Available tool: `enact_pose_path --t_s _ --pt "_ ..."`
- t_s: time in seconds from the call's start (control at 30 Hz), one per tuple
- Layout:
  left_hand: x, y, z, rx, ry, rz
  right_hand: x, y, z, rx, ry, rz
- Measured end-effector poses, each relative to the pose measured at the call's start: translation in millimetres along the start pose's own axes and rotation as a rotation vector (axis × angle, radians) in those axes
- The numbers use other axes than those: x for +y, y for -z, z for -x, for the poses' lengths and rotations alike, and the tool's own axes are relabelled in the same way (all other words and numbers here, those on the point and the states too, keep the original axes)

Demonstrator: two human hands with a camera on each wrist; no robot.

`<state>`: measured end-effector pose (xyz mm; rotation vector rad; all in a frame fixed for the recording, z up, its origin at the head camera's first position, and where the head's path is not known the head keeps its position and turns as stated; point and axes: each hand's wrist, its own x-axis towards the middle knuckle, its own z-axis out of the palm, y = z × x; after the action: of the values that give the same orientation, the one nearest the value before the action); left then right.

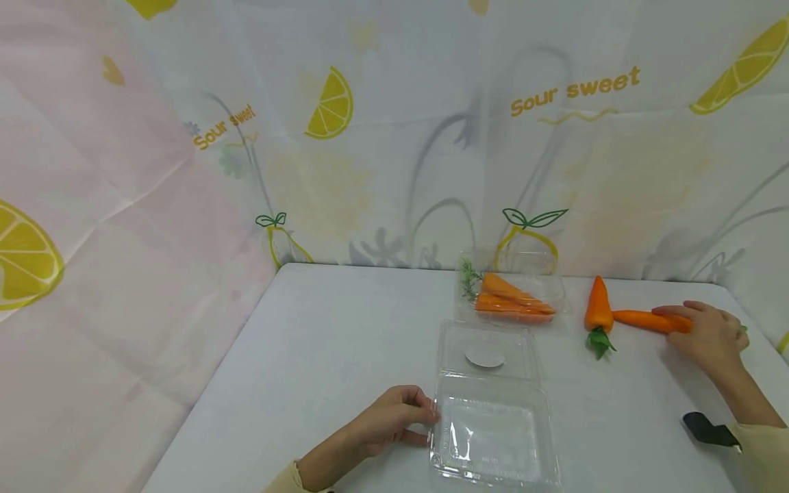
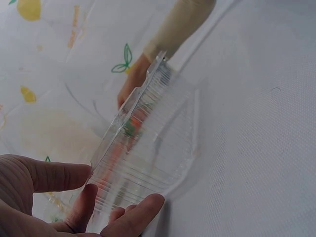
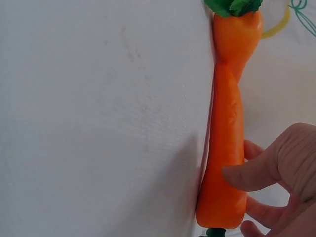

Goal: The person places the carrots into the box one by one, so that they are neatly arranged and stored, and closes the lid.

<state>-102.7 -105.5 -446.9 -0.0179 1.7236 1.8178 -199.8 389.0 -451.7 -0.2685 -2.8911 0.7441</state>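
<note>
My left hand pinches the left rim of a clear plastic clamshell box, which lies with its lid folded back. In the left wrist view the thumb and fingers are on the box's ribbed side wall. At the right of the table my right hand grips an orange carrot near its thick leafy end. The thumb and fingers lie around that carrot in the right wrist view. Its thin tip meets a second carrot, whose green leaves face the front.
Behind the open box stands another clear box holding orange carrot-coloured pieces and a green sprig. A white oval label shows at the lid. Patterned cloth hangs at the table's back and left.
</note>
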Motion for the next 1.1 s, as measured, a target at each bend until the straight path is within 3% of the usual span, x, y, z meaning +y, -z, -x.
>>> enact_pose_path --t_s 0.27,0.63,0.83,0.93,1.1 --pt "0.3 0.3 0.2 0.002 0.001 -0.003 -0.3 0.1 -1.0 0.006 0.002 -0.001" --pt "-1.4 1.6 -1.2 -0.007 -0.001 -0.009 2.4 0.8 7.2 0.069 0.107 -0.052" --pt "-1.4 1.5 -0.5 -0.013 -0.010 -0.015 2.2 0.2 5.0 0.070 0.036 -0.051" --pt "-0.7 1.2 0.4 -0.019 -0.017 -0.018 4.7 -0.8 4.2 0.071 0.041 -0.059" --pt "0.0 0.9 0.9 -0.023 -0.022 -0.014 8.9 -3.6 4.3 0.101 0.115 -0.089"
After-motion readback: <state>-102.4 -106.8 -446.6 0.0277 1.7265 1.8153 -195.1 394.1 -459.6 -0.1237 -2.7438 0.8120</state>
